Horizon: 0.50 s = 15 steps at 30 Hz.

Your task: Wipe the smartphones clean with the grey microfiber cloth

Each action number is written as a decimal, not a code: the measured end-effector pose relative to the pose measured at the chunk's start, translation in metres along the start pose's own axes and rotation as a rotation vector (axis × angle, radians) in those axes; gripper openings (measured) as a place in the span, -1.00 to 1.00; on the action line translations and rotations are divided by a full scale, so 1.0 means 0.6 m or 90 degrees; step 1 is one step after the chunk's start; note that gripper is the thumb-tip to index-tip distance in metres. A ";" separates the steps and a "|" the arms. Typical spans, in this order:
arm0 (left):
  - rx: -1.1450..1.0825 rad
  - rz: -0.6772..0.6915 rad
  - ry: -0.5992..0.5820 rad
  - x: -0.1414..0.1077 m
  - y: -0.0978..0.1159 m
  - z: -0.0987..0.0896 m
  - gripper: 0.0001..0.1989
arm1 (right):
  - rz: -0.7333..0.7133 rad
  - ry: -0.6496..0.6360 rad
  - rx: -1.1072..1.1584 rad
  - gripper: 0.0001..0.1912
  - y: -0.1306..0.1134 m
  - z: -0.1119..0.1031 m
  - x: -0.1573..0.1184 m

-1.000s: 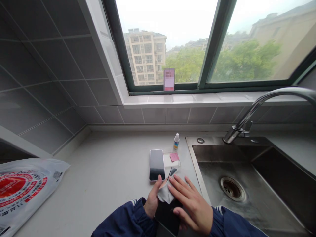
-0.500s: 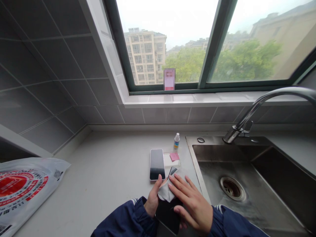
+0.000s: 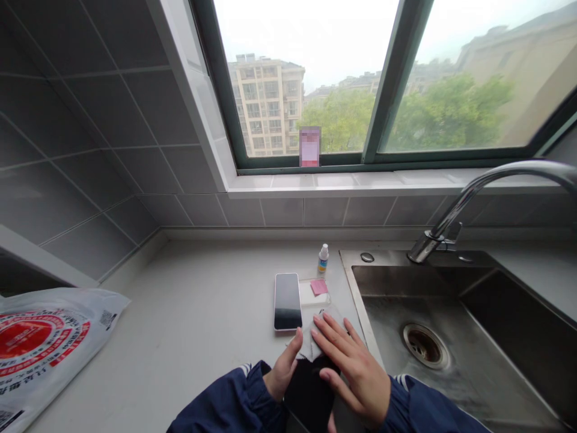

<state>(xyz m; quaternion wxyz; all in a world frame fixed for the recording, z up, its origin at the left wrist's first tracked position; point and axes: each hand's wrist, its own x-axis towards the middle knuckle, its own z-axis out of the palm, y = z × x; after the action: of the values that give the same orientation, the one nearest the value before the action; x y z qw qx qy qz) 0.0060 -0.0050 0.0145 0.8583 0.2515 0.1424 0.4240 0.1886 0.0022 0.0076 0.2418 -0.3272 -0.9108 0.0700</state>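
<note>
My left hand (image 3: pixel 283 371) grips a black-screened smartphone (image 3: pixel 308 394) along its left edge, the thumb pointing up. Flat on the phone's upper part lies a pale grey cloth (image 3: pixel 308 347), pressed under the outstretched fingers of my right hand (image 3: pixel 356 374). The cloth covers the phone's far end. Just beyond my left thumb, a second smartphone (image 3: pixel 287 302) with a light frame rests on the counter, screen up. Beside it lies a clear flat case (image 3: pixel 307 293) with a pink square (image 3: pixel 318 287) on top. A small white-capped bottle (image 3: pixel 323 260) stands behind them.
The white counter (image 3: pixel 202 300) runs left to a plastic bag with red print (image 3: pixel 58 337). To the right is a steel sink (image 3: pixel 383 319) with a chrome faucet (image 3: pixel 455 207). A window with a pink card (image 3: pixel 310 146) at its sill is ahead.
My right hand and the cloth have slid slightly toward the phone's far end, which showed before and is now covered. My left thumb has shifted down and right a little.
</note>
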 end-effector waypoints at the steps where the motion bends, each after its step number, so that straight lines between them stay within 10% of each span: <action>1: 0.006 0.001 -0.010 0.000 0.001 0.001 -0.41 | 0.006 -0.003 -0.006 -0.41 0.001 0.000 0.000; 15: -0.053 -0.006 -0.043 0.006 0.006 0.001 -0.38 | 0.028 -0.029 -0.035 -0.41 0.008 0.007 -0.008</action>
<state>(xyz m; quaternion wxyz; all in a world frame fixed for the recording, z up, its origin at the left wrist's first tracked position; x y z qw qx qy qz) 0.0060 -0.0004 0.0171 0.8743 0.2291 0.0968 0.4169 0.1927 0.0027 0.0008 0.2103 -0.3519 -0.9103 0.0575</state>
